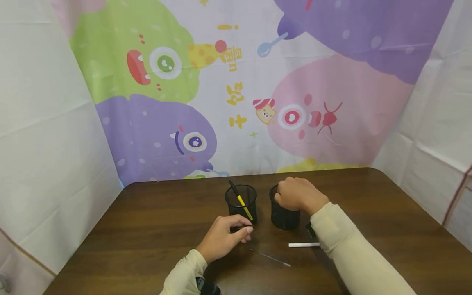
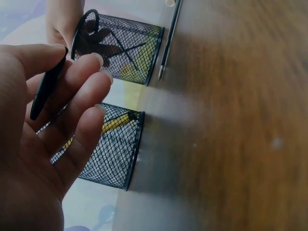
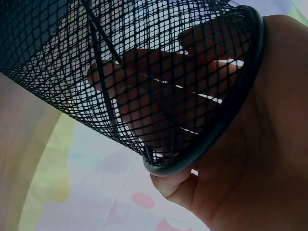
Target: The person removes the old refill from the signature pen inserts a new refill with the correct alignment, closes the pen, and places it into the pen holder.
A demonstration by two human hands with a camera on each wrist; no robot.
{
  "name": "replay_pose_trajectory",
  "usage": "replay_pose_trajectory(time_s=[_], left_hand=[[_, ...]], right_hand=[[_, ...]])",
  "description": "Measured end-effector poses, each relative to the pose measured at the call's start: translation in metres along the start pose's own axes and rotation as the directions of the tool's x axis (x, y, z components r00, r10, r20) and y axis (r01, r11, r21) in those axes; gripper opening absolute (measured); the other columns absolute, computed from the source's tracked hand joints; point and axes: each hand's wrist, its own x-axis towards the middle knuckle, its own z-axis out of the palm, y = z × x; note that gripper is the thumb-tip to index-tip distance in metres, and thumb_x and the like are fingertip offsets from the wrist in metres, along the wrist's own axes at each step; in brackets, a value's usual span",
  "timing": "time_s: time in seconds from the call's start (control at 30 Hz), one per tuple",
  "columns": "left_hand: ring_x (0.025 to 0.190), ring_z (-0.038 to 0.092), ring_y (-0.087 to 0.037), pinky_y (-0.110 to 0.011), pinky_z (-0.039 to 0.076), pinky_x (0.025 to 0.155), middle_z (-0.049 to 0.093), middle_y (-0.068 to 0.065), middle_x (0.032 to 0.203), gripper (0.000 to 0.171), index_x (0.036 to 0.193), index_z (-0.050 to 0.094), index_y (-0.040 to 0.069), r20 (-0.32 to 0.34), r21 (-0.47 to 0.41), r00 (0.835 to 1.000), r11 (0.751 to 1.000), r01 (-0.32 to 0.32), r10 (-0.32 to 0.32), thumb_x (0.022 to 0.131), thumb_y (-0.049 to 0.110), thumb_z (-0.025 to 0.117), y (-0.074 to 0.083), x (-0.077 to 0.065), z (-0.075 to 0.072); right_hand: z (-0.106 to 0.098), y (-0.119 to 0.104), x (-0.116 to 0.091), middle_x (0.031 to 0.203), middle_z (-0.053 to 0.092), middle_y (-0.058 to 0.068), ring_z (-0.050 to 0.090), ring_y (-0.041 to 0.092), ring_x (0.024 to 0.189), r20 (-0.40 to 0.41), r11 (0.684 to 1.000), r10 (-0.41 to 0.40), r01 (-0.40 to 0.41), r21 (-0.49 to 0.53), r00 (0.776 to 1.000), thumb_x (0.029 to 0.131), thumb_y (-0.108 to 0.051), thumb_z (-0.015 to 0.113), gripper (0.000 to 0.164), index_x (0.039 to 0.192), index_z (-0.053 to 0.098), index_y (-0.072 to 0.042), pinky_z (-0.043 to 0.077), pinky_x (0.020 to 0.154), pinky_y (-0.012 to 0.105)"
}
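Observation:
My left hand (image 1: 225, 237) pinches a small black tapered pen part (image 2: 48, 86) between thumb and fingers, in front of the left mesh pen cup (image 1: 240, 198). In that cup a yellow pen (image 1: 241, 200) with a black end leans upright. My right hand (image 1: 299, 196) reaches into the right mesh pen cup (image 1: 284, 217). Through the mesh in the right wrist view, its fingers (image 3: 144, 106) look fairly straight and apart, with the thumb outside the rim. Thin dark sticks (image 3: 100, 72) stand inside that cup. A thin pen refill (image 1: 271, 258) lies on the table near my left hand.
A white stick-shaped pen (image 1: 303, 245) lies on the brown table (image 1: 147, 241), partly under my right sleeve, beside a small dark object (image 1: 310, 230). A printed cartoon cloth (image 1: 236, 155) hangs behind the table's back edge. White sheets (image 1: 55, 123) flank both sides.

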Motion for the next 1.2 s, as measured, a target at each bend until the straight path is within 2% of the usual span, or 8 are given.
replay_pose_trajectory(time_s=[0.13,0.2,0.27,0.5,0.77,1.0,1.2], left_hand=[[0.070,0.069,-0.014,-0.028,0.056,0.069,0.073,0.001,0.081,0.008,0.103,0.073,0.011,0.006,0.016,1.000,1.000,-0.013,0.013,0.097,0.013,0.068,-0.019,0.003,0.003],[0.070,0.069,-0.013,-0.028,0.056,0.069,0.073,0.002,0.081,0.008,0.103,0.073,0.012,0.008,0.015,1.000,1.000,-0.022,0.022,0.097,0.015,0.068,-0.022,0.004,0.004],[0.070,0.069,-0.014,-0.027,0.055,0.069,0.073,0.001,0.081,0.008,0.103,0.073,0.011,0.008,0.013,1.000,1.000,-0.026,0.026,0.097,0.014,0.068,-0.021,0.003,0.003],[0.070,0.069,-0.019,-0.027,0.055,0.067,0.073,-0.006,0.079,0.007,0.101,0.072,0.006,0.006,-0.014,0.999,0.999,-0.051,0.051,0.096,0.007,0.067,0.000,-0.001,-0.001],[0.071,0.069,-0.014,-0.027,0.056,0.068,0.073,0.003,0.081,0.013,0.105,0.073,0.007,0.019,-0.013,0.999,0.999,-0.046,0.046,0.098,0.017,0.068,-0.022,0.004,0.002],[0.071,0.069,-0.013,-0.028,0.056,0.069,0.073,0.005,0.082,0.016,0.106,0.073,0.009,0.022,-0.030,0.999,0.998,-0.047,0.047,0.098,0.023,0.068,-0.024,0.004,0.002],[0.071,0.069,-0.013,-0.028,0.056,0.069,0.073,0.005,0.081,0.015,0.105,0.073,0.010,0.019,-0.026,0.999,0.998,-0.049,0.049,0.098,0.022,0.068,-0.023,0.004,0.003]], right_hand=[[-0.001,0.000,0.003,0.064,0.052,0.001,0.050,0.018,0.057,0.026,1.000,0.018,-0.017,-0.011,1.000,0.094,-0.018,0.058,0.035,0.060,0.053,-0.013,0.045,0.058,0.039],[-0.002,0.000,0.004,0.065,0.053,0.001,0.050,0.019,0.058,0.032,1.000,0.023,-0.023,-0.009,0.999,0.094,-0.018,0.059,0.033,0.061,0.055,-0.013,0.045,0.058,0.039],[-0.001,0.000,0.004,0.065,0.052,0.001,0.049,0.019,0.058,0.035,1.000,0.028,-0.027,-0.005,0.999,0.094,-0.019,0.059,0.033,0.062,0.055,-0.013,0.044,0.057,0.039],[-0.002,0.000,0.004,0.062,0.052,0.002,0.050,0.019,0.055,0.016,1.000,0.019,-0.019,-0.016,1.000,0.094,-0.020,0.060,0.035,0.060,0.055,-0.012,0.044,0.056,0.038],[-0.003,0.001,0.003,0.061,0.052,0.001,0.051,0.018,0.055,-0.001,1.000,0.007,-0.007,-0.027,1.000,0.094,-0.020,0.061,0.037,0.058,0.054,-0.013,0.045,0.056,0.038],[-0.003,0.000,0.002,0.058,0.046,0.000,0.044,0.016,0.052,-0.028,0.999,-0.017,0.016,-0.035,0.999,0.093,-0.018,0.061,0.039,0.056,0.050,-0.014,0.042,0.054,0.036],[-0.002,-0.002,-0.002,0.054,0.038,-0.003,0.038,0.014,0.050,-0.095,0.998,-0.053,0.050,-0.032,0.994,0.091,-0.016,0.062,0.042,0.053,0.045,-0.015,0.038,0.051,0.034]])
